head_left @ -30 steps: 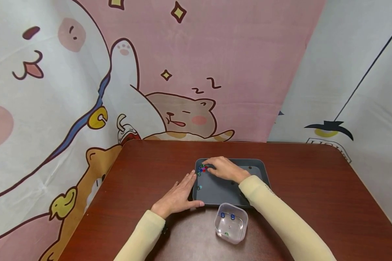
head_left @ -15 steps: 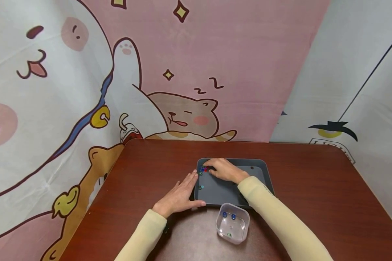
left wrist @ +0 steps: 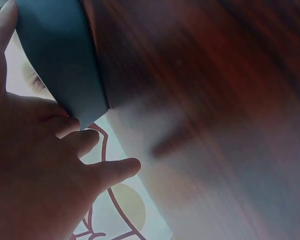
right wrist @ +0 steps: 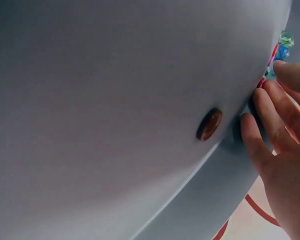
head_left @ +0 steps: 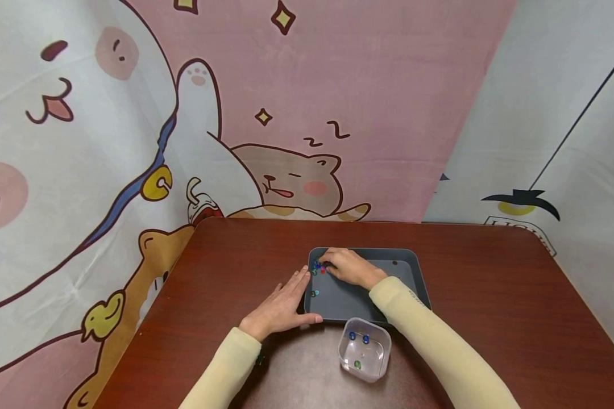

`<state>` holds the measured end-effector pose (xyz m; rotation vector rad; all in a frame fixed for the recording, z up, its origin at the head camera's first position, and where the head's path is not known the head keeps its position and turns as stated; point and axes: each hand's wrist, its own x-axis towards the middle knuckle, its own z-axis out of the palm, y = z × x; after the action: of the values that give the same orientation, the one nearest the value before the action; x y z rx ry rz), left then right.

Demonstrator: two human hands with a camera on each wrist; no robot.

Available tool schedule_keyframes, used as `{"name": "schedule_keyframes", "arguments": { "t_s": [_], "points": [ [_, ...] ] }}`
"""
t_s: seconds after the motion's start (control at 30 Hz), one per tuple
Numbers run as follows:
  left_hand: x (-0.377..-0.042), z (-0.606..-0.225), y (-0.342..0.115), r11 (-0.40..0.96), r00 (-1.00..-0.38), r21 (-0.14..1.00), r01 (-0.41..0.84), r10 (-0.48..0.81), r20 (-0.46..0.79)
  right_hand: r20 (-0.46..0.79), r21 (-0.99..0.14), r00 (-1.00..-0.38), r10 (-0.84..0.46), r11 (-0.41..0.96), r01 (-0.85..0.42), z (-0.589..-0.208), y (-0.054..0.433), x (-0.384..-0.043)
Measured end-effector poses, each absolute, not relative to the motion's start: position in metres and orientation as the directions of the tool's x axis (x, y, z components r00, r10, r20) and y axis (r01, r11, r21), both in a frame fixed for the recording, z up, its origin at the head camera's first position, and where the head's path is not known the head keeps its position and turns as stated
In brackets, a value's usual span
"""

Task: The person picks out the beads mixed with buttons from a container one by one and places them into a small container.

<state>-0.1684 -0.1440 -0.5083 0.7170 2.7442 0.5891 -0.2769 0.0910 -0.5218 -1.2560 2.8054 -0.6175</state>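
My left hand lies spread along the left side of a dark grey tray. Its straight fingertips touch the rim and the thumb lies at the near left corner. My right hand reaches into the tray's far left corner. Its fingers bend down beside several small glassy marbles, blue, green and red. Whether a marble sits between thumb and fingers is hidden. A red piece lies by the right thumb. Small teal and dark pieces lie farther down the tray's left side.
A clear plastic box stands in front of the tray, with two blue marbles and a green one inside. A brown disc lies in the tray's far right part. A brown wooden table bears everything; a printed cloth hangs behind.
My right fingers shift slightly among the marbles, and the red piece moves a little nearer. The green marble in the clear box shifts slightly. The left hand keeps its place on the tray.
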Motion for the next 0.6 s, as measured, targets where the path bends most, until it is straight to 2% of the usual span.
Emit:
{"name": "schedule_keyframes", "arguments": {
  "t_s": [0.23, 0.6],
  "points": [
    [-0.1684, -0.5082, -0.1442, 0.797, -0.849, 0.441, 0.413, 0.512, -0.130, 0.189, -0.316, -0.657, -0.730, 0.588, -0.744, -0.5210, 0.0889, -0.2751],
    [-0.1671, -0.5087, -0.1431, 0.802, -0.852, 0.431, 0.414, 0.508, -0.127, 0.163, -0.268, -0.660, -0.733, 0.611, -0.745, -0.5233, 0.0863, -0.2743]
  ]
}}
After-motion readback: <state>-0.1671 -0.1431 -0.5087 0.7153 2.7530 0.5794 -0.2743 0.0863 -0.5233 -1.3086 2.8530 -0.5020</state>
